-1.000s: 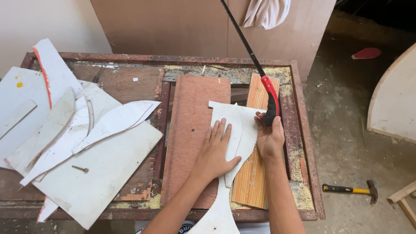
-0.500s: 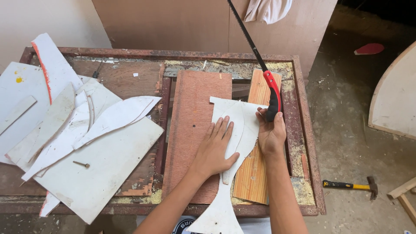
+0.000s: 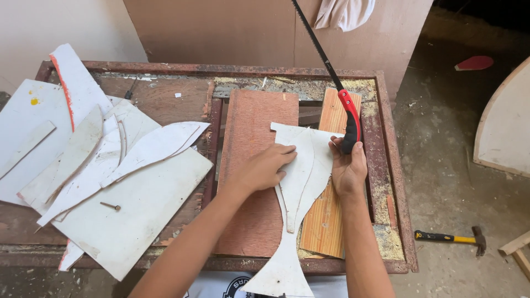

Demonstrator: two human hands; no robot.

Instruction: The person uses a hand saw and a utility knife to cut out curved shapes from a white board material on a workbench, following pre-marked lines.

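Saw (image 3: pixel 323 66) in right hand (image 3: pixel 348 168)

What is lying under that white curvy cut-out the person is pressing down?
Under the white cut-out, a reddish board shows at left and a striped wooden plank at right. The left hand presses on top; what lies directly beneath the sheet's middle is covered.

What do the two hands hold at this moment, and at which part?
The right hand grips a handsaw by its red and black handle, blade pointing up and away. The left hand holds nothing; it presses flat on the white cut-out sheet.
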